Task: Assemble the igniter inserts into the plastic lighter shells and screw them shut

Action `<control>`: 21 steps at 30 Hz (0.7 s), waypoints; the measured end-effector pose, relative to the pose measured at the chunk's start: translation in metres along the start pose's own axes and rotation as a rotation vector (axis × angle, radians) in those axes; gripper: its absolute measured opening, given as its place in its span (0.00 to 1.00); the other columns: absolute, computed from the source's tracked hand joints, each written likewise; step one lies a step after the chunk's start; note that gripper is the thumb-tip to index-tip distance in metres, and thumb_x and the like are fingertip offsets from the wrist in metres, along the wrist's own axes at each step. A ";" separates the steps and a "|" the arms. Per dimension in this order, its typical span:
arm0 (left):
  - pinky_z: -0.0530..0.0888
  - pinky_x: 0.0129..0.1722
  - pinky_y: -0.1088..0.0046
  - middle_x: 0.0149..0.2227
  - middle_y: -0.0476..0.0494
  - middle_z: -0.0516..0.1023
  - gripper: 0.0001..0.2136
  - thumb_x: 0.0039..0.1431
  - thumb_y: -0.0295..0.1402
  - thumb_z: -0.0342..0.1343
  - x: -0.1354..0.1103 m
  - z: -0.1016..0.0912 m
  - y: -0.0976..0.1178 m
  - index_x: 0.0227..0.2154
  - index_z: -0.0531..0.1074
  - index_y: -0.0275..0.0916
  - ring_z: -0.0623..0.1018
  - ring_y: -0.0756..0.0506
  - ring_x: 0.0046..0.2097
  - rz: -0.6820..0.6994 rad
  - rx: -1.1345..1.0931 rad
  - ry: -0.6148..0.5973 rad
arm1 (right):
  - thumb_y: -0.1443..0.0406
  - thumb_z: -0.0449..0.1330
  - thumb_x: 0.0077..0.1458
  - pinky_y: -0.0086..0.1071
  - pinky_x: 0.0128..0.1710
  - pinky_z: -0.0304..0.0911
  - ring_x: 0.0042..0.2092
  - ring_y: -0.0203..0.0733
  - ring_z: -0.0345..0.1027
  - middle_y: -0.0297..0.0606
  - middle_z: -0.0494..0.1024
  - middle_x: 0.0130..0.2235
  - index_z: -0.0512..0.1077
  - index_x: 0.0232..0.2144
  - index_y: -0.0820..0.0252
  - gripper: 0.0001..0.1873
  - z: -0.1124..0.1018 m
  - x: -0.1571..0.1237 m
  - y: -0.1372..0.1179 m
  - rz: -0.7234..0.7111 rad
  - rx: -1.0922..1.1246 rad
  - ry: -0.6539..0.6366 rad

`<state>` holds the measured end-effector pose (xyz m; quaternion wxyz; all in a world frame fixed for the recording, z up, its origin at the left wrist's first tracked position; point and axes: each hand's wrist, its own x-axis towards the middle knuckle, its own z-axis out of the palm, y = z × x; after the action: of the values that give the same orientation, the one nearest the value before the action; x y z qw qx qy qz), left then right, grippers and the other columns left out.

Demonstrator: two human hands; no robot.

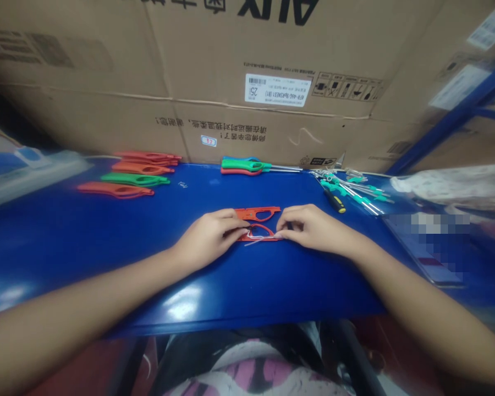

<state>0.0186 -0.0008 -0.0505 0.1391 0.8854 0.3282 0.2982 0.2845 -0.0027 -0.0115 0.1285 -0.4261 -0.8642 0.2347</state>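
Note:
Two orange plastic handle pieces [259, 213] lie side by side at the middle of the blue table [107, 242]. My left hand [212, 236] pinches the left end of the nearer piece. My right hand [307, 226] pinches its right end, fingers closed. A thin metal wire or rod [259, 239] lies across the nearer piece between my fingertips.
Orange and green handle shells [134, 175] lie at the back left. A green, blue and orange stack [243, 165] sits at the back centre. Teal tools, metal rods and a black-and-yellow screwdriver [335, 201] lie at the back right. Big cardboard boxes [247, 77] wall the far edge.

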 end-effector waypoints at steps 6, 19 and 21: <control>0.75 0.37 0.73 0.38 0.43 0.80 0.08 0.66 0.28 0.57 0.001 0.002 -0.002 0.42 0.81 0.36 0.80 0.46 0.38 -0.001 0.012 0.004 | 0.65 0.64 0.58 0.28 0.29 0.55 0.27 0.33 0.63 0.33 0.75 0.27 0.75 0.27 0.62 0.08 0.009 0.005 -0.004 0.198 0.070 0.000; 0.76 0.37 0.74 0.38 0.43 0.83 0.07 0.64 0.29 0.59 0.000 -0.001 -0.002 0.41 0.81 0.36 0.82 0.47 0.36 0.047 -0.029 0.047 | 0.66 0.63 0.59 0.28 0.34 0.58 0.31 0.33 0.61 0.35 0.75 0.38 0.74 0.37 0.59 0.03 0.020 0.003 -0.003 -0.134 0.032 0.061; 0.76 0.39 0.73 0.38 0.44 0.84 0.07 0.64 0.30 0.59 0.000 0.000 -0.003 0.41 0.81 0.36 0.82 0.47 0.37 0.060 -0.032 0.055 | 0.68 0.63 0.58 0.28 0.33 0.57 0.30 0.32 0.60 0.34 0.74 0.36 0.74 0.35 0.60 0.02 0.021 0.004 -0.003 -0.139 0.047 0.066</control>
<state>0.0173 0.0012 -0.0516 0.1349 0.8841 0.3002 0.3318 0.2711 -0.0073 -0.0273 0.1827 -0.3696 -0.8813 0.2311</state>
